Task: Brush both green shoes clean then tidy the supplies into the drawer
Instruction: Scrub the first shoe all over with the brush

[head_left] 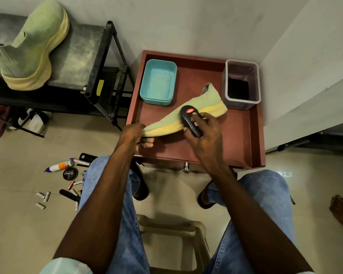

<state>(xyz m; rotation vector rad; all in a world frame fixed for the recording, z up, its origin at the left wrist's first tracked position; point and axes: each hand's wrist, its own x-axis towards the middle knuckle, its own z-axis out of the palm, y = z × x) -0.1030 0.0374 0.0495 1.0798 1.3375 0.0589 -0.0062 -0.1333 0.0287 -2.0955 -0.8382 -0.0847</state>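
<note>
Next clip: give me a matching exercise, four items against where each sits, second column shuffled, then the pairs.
Items:
1. black brush
2. second green shoe
3. teal tub
4. polish tin

Places:
A. on the floor
B. on the dark rack
C. in the right hand
D. on the red tray, far left

Pairs: 1-C, 2-B, 3-D, 4-A

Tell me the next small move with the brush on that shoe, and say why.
Probably sweep the black brush along the yellow sole toward the toe. The right hand already holds it against the side of the green shoe, and the left hand pinches the toe end to steady it over the red tray.
</note>
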